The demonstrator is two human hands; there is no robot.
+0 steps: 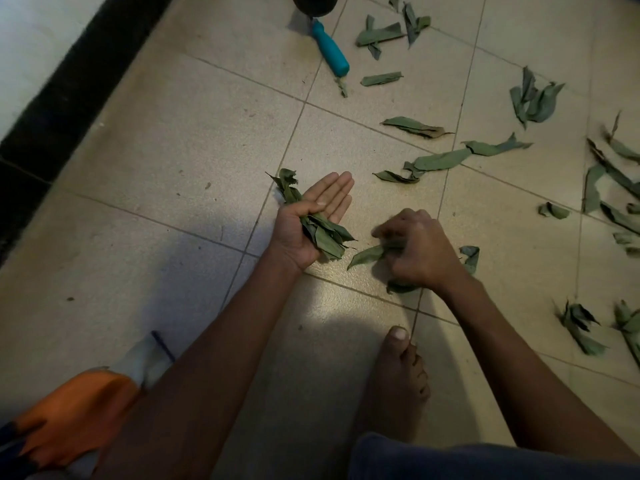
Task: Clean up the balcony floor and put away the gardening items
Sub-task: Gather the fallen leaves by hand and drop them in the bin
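Note:
My left hand (304, 220) is turned palm up with straight fingers, and its thumb pins a bunch of dry green leaves (327, 239) against the palm. Just to its right, my right hand (424, 252) is down at the tiled floor (173, 150) with its fingers curled round a few more leaves (367, 255). Several loose leaves (440, 161) lie scattered over the tiles to the right and at the back. A tool with a blue handle (330, 51) lies on the floor at the back.
A dark round pot (314, 3) stands at the top edge, touching the tool's end. A black skirting strip (69, 98) runs along the left wall. An orange and grey item (76, 410) lies at lower left. My bare foot (398, 368) is below my right hand.

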